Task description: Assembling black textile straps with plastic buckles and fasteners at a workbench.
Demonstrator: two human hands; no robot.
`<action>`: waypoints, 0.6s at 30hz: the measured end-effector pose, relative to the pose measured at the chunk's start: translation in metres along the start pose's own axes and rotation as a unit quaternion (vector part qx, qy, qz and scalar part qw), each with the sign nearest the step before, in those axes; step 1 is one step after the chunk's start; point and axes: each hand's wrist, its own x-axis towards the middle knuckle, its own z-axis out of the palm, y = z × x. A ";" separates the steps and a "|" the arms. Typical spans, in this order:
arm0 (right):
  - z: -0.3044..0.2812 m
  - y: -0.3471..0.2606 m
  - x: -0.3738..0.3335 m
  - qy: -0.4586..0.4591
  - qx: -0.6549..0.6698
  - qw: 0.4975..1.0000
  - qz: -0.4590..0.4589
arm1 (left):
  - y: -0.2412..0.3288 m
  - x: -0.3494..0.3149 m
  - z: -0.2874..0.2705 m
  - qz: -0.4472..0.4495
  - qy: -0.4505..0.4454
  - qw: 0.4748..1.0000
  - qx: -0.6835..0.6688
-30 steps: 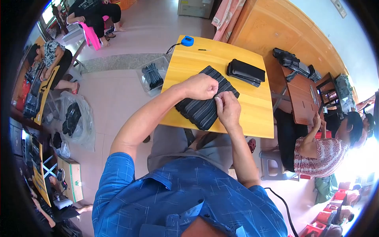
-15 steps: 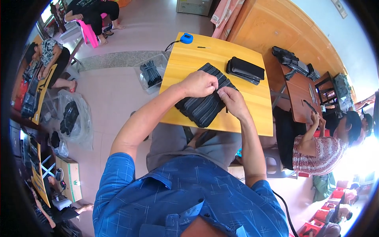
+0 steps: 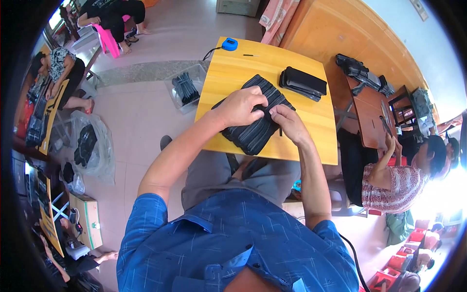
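Centrally, a dark striped fabric piece [image 3: 253, 131] is gripped by both hands on the yellow worktop [image 3: 228, 73]: the left hand [image 3: 242, 106] is closed over its upper edge, the right hand [image 3: 288, 124] pinched on its right edge. A black folded stack [image 3: 302, 82] is seen at two o'clock from it, and a blue tape measure [image 3: 229, 45] at twelve o'clock, near the far edge.
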 end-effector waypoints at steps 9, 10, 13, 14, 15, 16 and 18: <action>-0.001 -0.002 -0.001 -0.011 0.022 1.000 0.006 | 0.012 -0.004 0.001 0.018 -0.005 0.997 0.069; -0.001 -0.005 -0.002 -0.008 0.003 1.000 -0.006 | 0.012 -0.005 0.001 0.019 0.002 0.997 0.068; -0.003 -0.005 -0.004 -0.010 -0.006 1.000 -0.010 | 0.010 -0.004 0.002 0.047 0.011 0.994 0.096; -0.004 -0.006 -0.004 -0.016 0.005 1.000 -0.002 | 0.008 -0.003 0.003 0.047 0.011 0.994 0.094; -0.004 -0.007 -0.006 -0.016 0.005 1.000 0.001 | 0.007 -0.002 0.004 0.042 0.007 0.995 0.086; -0.004 -0.007 -0.008 -0.009 0.015 1.000 0.008 | 0.006 -0.002 0.006 0.037 0.003 0.996 0.078; 0.001 -0.012 -0.010 -0.004 0.026 1.000 0.010 | 0.008 -0.002 0.002 0.039 0.011 0.995 0.091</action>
